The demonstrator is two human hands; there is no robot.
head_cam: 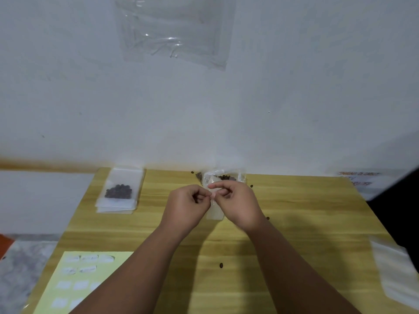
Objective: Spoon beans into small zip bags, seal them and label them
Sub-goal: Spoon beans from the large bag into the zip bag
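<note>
Wood-grain table (294, 234) against a white wall (294, 98). Near left: yellow label sheet (74, 282), white labels, no readable print. Loose bean (221, 265) mid-table; clear empty bags (394, 275) at the right edge. Centre: left hand (188, 205) and right hand (235, 202) both pinch the top edge of a small clear bag (215, 213), fingers curled; contents hidden. Far left: filled bag (119, 191), dark beans inside, lying on a stack (113, 209) of bags. Far edge behind the hands: open bean pouch (226, 177), a few beans scattered beside it. Far right: note (360, 180) with orange writing, too blurred to read. Clear plastic sheet (174, 35) on the wall.
</note>
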